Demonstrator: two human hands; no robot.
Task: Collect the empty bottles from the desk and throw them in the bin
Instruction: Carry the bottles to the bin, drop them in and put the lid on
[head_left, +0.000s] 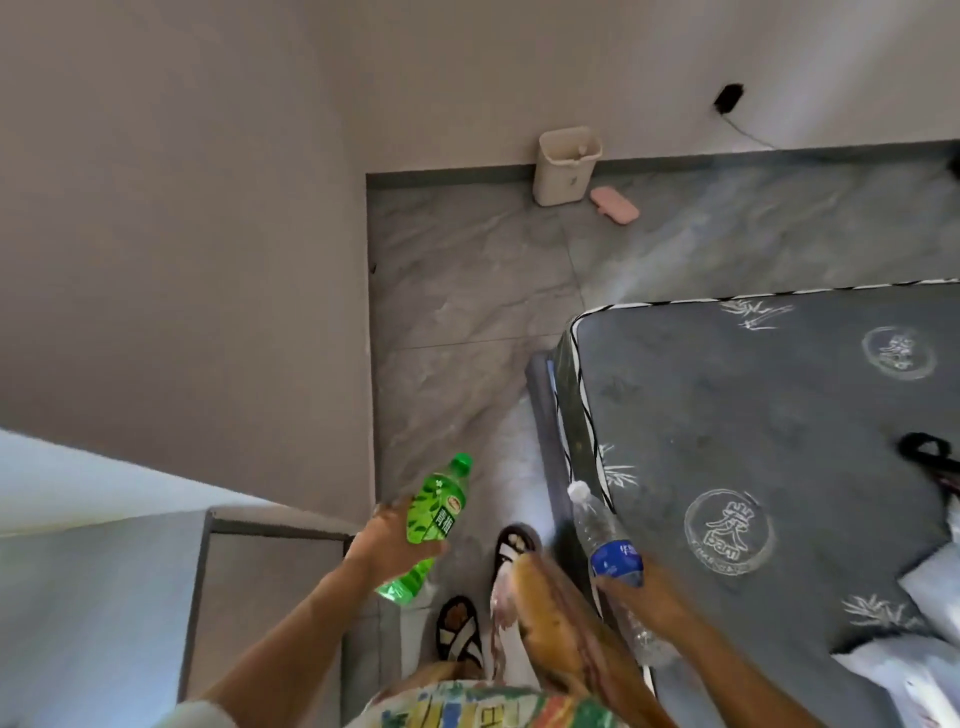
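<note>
1. At seven o'clock in the view, the left hand (387, 540) is wrapped around a green plastic bottle with a green cap (434, 525), its neck tilted toward one o'clock.
2. At five o'clock, the right hand (641, 592) grips a clear plastic bottle with a blue label and white cap (605, 540) – cap pointing to eleven o'clock.
3. Toward twelve o'clock, well apart from both bottles, a cream rectangular plastic bin (566, 166) stands on the grey marbled floor (467, 270) against the wall.
4. Just beside the bin, at its four o'clock, lies a flat pink object (614, 206).
5. From three to five o'clock spreads a dark grey patterned mattress (753, 415).
</note>
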